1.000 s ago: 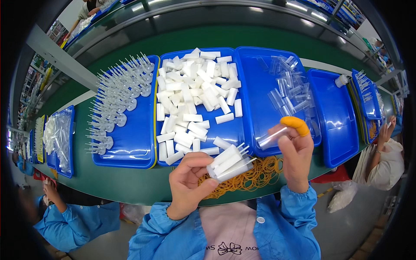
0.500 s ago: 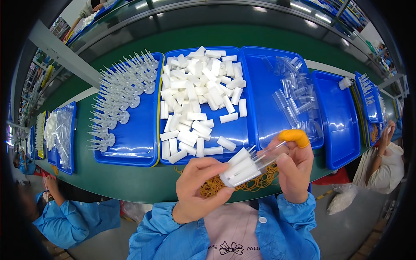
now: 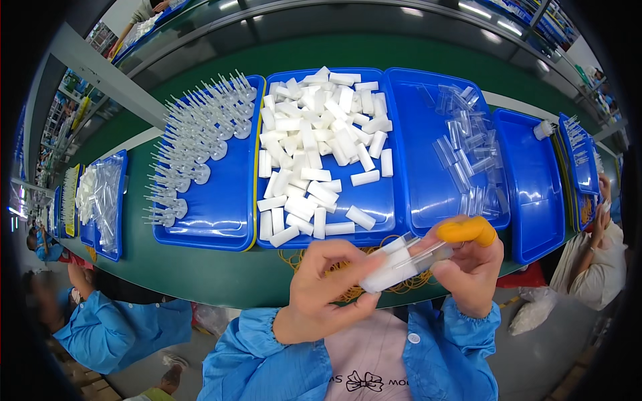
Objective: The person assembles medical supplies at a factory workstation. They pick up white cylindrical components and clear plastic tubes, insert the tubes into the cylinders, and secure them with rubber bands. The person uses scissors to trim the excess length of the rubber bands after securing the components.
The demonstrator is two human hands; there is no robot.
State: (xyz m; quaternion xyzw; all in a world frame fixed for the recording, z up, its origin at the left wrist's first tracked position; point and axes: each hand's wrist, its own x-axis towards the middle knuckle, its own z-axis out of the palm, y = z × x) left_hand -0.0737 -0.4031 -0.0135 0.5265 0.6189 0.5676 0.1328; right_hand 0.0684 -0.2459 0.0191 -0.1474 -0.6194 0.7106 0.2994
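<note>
My left hand [image 3: 328, 291] is closed around a bundle of white foam blocks [image 3: 389, 269] seated at a clear plastic end piece. From the right, my right hand [image 3: 471, 267] pinches a clear plastic tube [image 3: 430, 256] between thumb and forefinger. That tube lies against the white blocks and overlaps them; whether it is fully around one I cannot tell. A yellow finger cot [image 3: 467, 230] covers my right forefinger. Under both hands, partly hidden, lie many thin tan rubber bands [image 3: 411, 286] on the green table.
Ahead, a blue tray [image 3: 374, 212] bears loose white blocks. Left of it, another tray [image 3: 221, 207] carries clear spiked parts. To the right are a tray [image 3: 428, 187] of clear tubes and another tray [image 3: 531, 200] with one assembled piece [image 3: 543, 129]. Co-workers sit at both sides.
Both hands have shifted slightly right with the bundle and the tube. My left fingers now cover more of the white blocks. The view has shifted a little too.
</note>
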